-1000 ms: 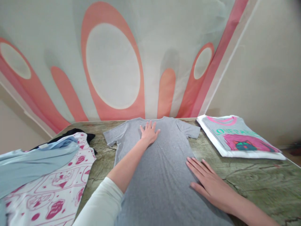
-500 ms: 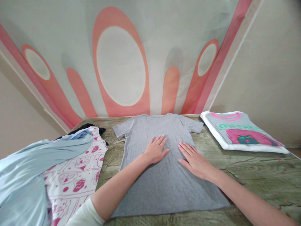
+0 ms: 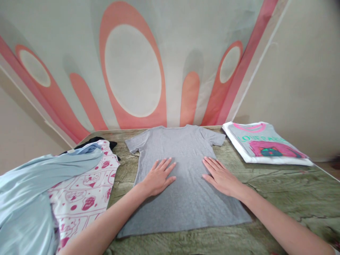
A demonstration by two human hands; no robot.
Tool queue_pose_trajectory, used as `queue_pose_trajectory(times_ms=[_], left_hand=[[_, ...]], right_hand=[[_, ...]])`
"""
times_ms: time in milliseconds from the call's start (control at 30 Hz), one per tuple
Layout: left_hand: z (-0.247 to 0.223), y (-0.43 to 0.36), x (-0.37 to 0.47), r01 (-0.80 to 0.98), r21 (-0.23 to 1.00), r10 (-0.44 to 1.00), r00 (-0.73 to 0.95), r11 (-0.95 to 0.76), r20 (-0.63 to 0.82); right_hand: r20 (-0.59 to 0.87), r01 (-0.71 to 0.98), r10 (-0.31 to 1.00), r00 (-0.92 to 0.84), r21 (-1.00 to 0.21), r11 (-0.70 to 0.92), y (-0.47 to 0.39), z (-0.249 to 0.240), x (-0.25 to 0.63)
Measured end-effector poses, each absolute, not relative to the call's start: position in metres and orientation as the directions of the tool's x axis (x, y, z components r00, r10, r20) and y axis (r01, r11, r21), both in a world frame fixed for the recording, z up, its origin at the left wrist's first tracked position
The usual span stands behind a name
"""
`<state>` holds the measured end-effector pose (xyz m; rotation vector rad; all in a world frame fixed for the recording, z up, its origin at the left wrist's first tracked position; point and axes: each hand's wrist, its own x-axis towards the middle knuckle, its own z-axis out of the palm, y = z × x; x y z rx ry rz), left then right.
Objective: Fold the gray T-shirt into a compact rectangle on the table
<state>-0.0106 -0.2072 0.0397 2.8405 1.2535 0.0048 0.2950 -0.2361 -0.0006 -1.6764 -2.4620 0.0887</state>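
Lying flat on the table point(image 3: 289, 198), the gray T-shirt point(image 3: 186, 184) looks soft, a lightly heathered knit with faint ripples down its body, short sleeves spread to both sides, shallow neckline by the far edge and wide hem nearest the person. From where I stand, the left hand point(image 3: 158, 177) rests palm down on the left half of the cloth, its grip apart, fingers slightly fanned and thumb out to the side. The right hand point(image 3: 223, 180) lies palm down at the shirt's right side, fingers nearly straight and close to one another, thumb well away from them, so that grip is apart too. The tabletop has a greenish-brown wood grain crossed by dark, crack-like lines. Off to the left, a pale blue garment point(image 3: 34, 187) slumps in smooth, loose folds over a white garment point(image 3: 89, 189) printed with magenta drawings, and black cloth point(image 3: 113, 145) pokes out behind. On the right sits a neat, squarish pile: a folded shirt point(image 3: 268, 135) with pink neckband, green lettering and a cat picture, on top of white fabric point(image 3: 281, 161). Behind everything, a pale wall panel point(image 3: 174, 71) carries coral bars and rounded shapes.
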Motion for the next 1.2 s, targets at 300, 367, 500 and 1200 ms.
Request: queue_pose_trajectory(times_ms=[300, 367, 500, 1200], left_hand=[[0.037, -0.232, -0.019, 0.747, 0.011, 0.747, 0.663, -0.664, 0.041], [0.037, -0.231, -0.019, 0.744, 0.014, 0.744, 0.666, -0.668, 0.048], [0.037, -0.231, -0.021, 0.746, 0.013, 0.745, 0.664, -0.666, 0.062], [0.025, -0.199, -0.061, 0.866, -0.114, 0.859, 0.498, -0.486, 0.123]], right_hand=[[0.079, 0.825, 0.85, -0.52, -0.211, 0.524, -0.244, 0.027, 0.24], [0.061, 0.788, 0.818, -0.572, -0.234, 0.569, -0.242, 0.031, 0.226], [0.042, 0.774, 0.801, -0.597, -0.231, 0.589, -0.243, 0.029, 0.227], [-0.058, 0.879, 0.915, -0.4, -0.307, 0.365, -0.286, 0.029, 0.326]])
